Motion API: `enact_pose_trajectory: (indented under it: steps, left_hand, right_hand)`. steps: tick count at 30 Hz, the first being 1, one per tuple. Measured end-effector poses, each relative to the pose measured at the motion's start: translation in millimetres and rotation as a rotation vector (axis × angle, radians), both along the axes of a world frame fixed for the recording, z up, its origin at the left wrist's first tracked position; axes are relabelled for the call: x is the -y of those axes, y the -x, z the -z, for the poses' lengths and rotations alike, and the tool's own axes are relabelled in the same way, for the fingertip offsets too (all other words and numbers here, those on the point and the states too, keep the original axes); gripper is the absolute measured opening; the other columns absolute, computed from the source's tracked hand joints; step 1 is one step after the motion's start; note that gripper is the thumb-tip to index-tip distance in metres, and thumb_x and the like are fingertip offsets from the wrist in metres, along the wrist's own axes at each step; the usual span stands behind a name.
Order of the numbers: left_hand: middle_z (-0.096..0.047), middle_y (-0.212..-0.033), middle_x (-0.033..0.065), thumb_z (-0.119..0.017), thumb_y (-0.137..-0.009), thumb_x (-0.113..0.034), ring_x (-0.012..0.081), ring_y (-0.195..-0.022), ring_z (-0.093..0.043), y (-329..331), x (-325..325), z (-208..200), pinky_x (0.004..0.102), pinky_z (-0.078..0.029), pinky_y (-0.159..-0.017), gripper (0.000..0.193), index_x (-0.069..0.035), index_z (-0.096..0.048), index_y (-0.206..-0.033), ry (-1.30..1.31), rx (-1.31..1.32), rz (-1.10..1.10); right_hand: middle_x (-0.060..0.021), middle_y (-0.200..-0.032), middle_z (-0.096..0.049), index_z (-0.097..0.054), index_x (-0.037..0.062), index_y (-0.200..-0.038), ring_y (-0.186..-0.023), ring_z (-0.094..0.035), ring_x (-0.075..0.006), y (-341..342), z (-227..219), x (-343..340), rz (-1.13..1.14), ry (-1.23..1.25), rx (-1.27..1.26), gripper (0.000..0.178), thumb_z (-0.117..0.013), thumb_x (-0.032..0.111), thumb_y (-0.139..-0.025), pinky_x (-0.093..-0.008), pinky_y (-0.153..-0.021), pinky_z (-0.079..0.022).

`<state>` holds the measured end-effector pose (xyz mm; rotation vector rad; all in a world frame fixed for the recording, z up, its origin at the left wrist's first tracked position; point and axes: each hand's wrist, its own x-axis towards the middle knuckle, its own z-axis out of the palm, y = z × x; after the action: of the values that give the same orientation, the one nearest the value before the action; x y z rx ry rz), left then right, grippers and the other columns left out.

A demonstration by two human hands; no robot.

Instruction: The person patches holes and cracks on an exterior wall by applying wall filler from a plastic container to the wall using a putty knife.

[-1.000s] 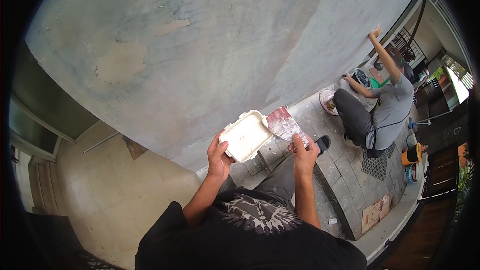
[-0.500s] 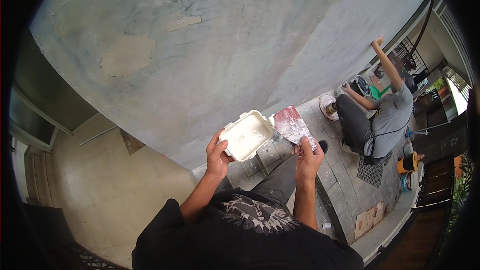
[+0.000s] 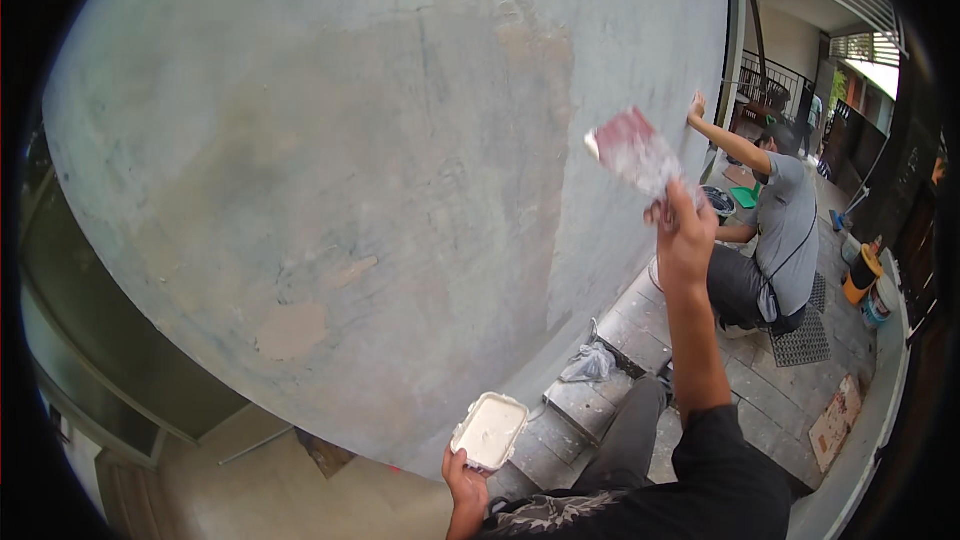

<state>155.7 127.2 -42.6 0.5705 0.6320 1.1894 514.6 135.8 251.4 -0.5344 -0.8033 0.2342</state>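
Note:
Low in the view, my left hand (image 3: 464, 482) grips a rectangular white plastic tub (image 3: 516, 423) by its left side. Cream-coloured putty (image 3: 490, 432) fills the tub. My right hand (image 3: 687, 235) is raised and closed round a putty knife (image 3: 636, 152). Its wide red blade is smeared with white putty, and a pale lump sits on its left edge. In the picture the blade overlaps the grey-blue wall (image 3: 420, 160); I cannot tell whether it touches. Beige filler patches (image 3: 293, 330) mark the wall.
At the right a co-worker (image 3: 785, 230) in grey crouches with one hand against the wall. Near them lie a dark bucket (image 3: 716, 202), a black mat (image 3: 800, 342) and a yellow bucket (image 3: 862, 273). A plastic bag (image 3: 590, 363) lies on the paving step below the wall.
My right hand has lifted the putty knife up and to the right, away from the tub. The tub in my left hand sits lower in view, and the view has shifted up the wall.

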Motion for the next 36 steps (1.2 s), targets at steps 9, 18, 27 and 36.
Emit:
enact_pose_trajectory:
  steps: [9,18,27,36]
  left_hand:
    - [-0.053,-0.134,0.0156,-0.053,-0.088,-0.032,0.0352,-0.117,-0.058,21,-3,4,0.054,-0.057,-0.084,0.053,-0.01,-0.044,-0.135,0.006,-0.094,-0.069]
    - [-0.053,-0.135,0.0142,-0.053,-0.089,-0.033,0.0343,-0.118,-0.058,15,-3,-13,0.0543,-0.056,-0.086,0.055,-0.01,-0.042,-0.137,-0.017,-0.086,0.0]
    - [-0.056,-0.127,0.0165,-0.055,-0.088,-0.023,0.0341,-0.111,-0.062,10,-12,-9,0.0532,-0.059,-0.078,0.053,-0.004,-0.043,-0.135,0.016,-0.043,0.021]
    - [-0.055,-0.128,0.0176,-0.054,-0.088,-0.024,0.0349,-0.112,-0.061,13,-14,-12,0.053,-0.059,-0.08,0.053,-0.004,-0.042,-0.136,0.013,-0.057,0.019]
  right_hand:
    - [-0.0121,-0.098,-0.069,-0.071,0.001,-0.104,-0.083,-0.065,-0.0285,5,-108,-102,1.249,-0.193,0.922,0.029,-0.069,-0.007,-0.076,-0.0342,-0.071,-0.053]
    - [-0.0118,-0.089,-0.068,-0.071,-0.0003,-0.1,-0.073,-0.062,-0.0268,22,-71,-79,1.22,-0.241,0.947,0.025,-0.069,-0.005,-0.075,-0.0337,-0.063,-0.051]
    - [-0.0185,-0.096,-0.068,-0.068,-0.0014,-0.109,-0.087,-0.064,-0.0334,20,-105,-131,1.15,-0.009,0.948,0.03,-0.067,-0.002,-0.078,-0.0391,-0.076,-0.053]
    - [-0.0156,-0.092,-0.07,-0.07,-0.0019,-0.104,-0.076,-0.065,-0.0285,44,-88,-78,1.118,-0.226,0.942,0.026,-0.068,-0.007,-0.079,-0.0351,-0.069,-0.052]
